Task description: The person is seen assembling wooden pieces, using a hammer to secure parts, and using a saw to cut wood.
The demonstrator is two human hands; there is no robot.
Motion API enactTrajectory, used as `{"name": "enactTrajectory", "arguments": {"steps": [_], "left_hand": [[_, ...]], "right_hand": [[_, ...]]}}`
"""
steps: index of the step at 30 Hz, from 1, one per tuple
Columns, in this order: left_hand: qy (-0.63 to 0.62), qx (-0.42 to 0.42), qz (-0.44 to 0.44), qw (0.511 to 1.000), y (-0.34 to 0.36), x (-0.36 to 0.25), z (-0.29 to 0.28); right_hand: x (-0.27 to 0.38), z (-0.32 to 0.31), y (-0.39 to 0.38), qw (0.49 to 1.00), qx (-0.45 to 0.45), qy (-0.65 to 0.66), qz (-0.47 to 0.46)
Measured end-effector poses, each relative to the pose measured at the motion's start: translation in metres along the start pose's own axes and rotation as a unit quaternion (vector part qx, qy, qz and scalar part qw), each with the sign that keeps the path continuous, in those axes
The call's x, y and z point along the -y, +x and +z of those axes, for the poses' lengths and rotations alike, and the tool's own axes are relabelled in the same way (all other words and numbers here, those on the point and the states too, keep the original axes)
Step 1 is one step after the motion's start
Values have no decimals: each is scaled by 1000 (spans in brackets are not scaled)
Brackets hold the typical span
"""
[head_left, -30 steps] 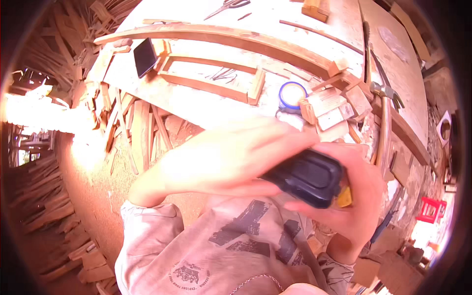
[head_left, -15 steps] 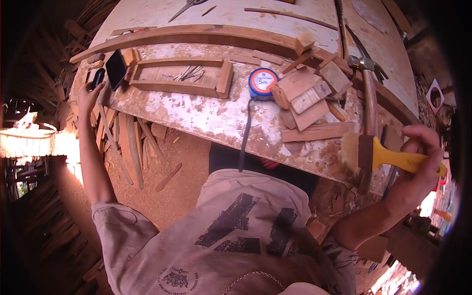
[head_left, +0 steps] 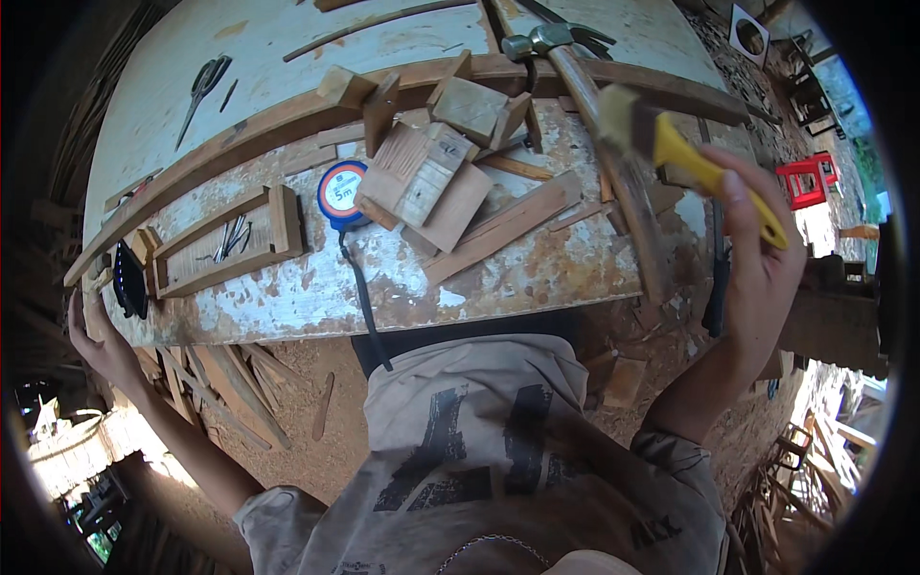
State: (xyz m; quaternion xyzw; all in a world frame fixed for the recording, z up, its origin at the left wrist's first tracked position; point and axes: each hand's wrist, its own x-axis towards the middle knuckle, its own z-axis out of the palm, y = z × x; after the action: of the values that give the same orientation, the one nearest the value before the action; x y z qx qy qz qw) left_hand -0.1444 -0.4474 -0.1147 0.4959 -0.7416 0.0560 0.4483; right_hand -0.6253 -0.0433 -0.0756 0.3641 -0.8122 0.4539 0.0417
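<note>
My right hand [head_left: 752, 225] grips a yellow-handled paintbrush [head_left: 714, 172], bristles up and left, over the wooden handle of a claw hammer [head_left: 618, 168]. At the bench's left end, my left hand [head_left: 96, 340] has curved fingers apart, with nothing visible held, beside a dark phone-like device [head_left: 129, 280] propped on a wood block. An open wooden box [head_left: 287, 220] with nails lies just right of the device. A blue-rimmed tape measure [head_left: 340, 192] with a dangling strap sits beside stacked wood offcuts [head_left: 412, 172] on the paint-stained bench [head_left: 517, 278].
A long curved batten [head_left: 240, 129] crosses the bench, with scissors [head_left: 206, 86] and thin sticks beyond it. A red plastic stool [head_left: 805, 177] stands at the right. Scrap wood [head_left: 240, 393] lies on the dirt floor below the bench's left side.
My hands, earlier together on a dark object, have moved apart; my left went to the bench's left end. The brush has risen in my right hand. The view has shifted.
</note>
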Motion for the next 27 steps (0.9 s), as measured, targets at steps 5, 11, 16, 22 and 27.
{"name": "enactTrajectory", "arguments": {"steps": [5,11,16,22,27], "left_hand": [[-224,73,33,971,-37,-118,25],[-293,248,125,915,-94,-239,66],[-338,313,73,885,-124,-281,77],[-294,306,103,900,-136,-294,82],[-270,311,82,907,-139,-296,85]], "right_hand": [[-12,4,5,995,-45,-92,10],[10,33,-20,966,45,140,-213],[15,40,-7,981,85,106,-139],[12,46,-5,974,122,142,-129],[1,58,4,985,-79,124,-90]]}}
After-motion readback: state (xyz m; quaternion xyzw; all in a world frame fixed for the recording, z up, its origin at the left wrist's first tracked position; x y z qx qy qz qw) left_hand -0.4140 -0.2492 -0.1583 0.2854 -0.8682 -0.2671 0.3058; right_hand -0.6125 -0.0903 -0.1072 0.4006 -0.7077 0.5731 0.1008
